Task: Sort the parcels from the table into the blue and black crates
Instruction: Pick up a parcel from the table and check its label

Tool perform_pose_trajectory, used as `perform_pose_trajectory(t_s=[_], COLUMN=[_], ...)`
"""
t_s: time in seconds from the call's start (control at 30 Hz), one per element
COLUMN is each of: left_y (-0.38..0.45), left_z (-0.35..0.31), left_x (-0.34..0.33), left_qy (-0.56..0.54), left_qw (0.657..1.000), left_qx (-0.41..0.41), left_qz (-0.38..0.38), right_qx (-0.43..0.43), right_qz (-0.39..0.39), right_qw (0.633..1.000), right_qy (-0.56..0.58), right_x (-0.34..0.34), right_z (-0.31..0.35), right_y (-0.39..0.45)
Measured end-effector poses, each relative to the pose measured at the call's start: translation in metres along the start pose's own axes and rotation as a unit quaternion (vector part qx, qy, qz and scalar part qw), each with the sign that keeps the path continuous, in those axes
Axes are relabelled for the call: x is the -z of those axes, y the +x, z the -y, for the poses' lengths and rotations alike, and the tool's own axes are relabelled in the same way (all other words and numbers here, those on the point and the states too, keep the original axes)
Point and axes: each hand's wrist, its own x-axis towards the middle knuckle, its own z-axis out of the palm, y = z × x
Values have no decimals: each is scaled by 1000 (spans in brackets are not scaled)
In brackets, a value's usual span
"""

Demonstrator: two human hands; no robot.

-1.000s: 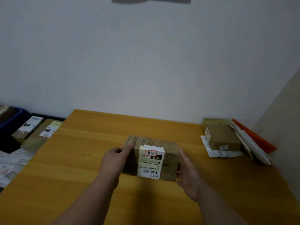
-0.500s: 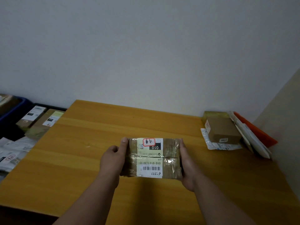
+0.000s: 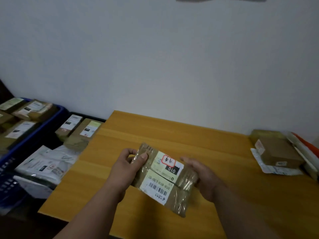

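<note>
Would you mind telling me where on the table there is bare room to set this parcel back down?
The table is bare between the held parcel and the wall, along its left edge beside the black crate, and between the right hand and the parcel stack. The far right corner is crowded, as are both crates, including the blue crate.

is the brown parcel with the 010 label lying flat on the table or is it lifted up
Lifted and tilted. The left hand grips one end of the brown parcel, the right hand holds the other, and its near corner hangs over the table.
</note>
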Motion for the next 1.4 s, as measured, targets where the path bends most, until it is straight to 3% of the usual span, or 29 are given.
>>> perform_pose_trajectory(t_s=[0.23,0.4,0.5,0.57,0.63,0.93,1.13,1.4], left_y=[11,20,22,20,21,32,32,56], left_z=[7,27,33,32,35,48,62,76], left_x=[115,153,169,175,185,267,346,507], left_qy=[44,5,-19,-39,-60,-154,-151,-100], left_qw=[998,991,992,991,986,971,957,948], left_qx=[10,38,70,122,156,148,167,186], left_qz=[-39,-126,-99,-39,-24,-111,-185,-238], right_qx=[-114,-147,-150,-147,-147,-189,-214,-203], right_qz=[152,119,108,116,131,214,260,244], right_qw=[979,980,977,977,977,955,932,945], right_qy=[-68,66,109,98,80,-82,-136,-79], right_x=[-115,-176,-209,-229,-246,-323,-406,-578], right_z=[-11,-15,-9,-8,-8,-5,-14,-39], right_y=[14,22,33,45,59,104,129,149])
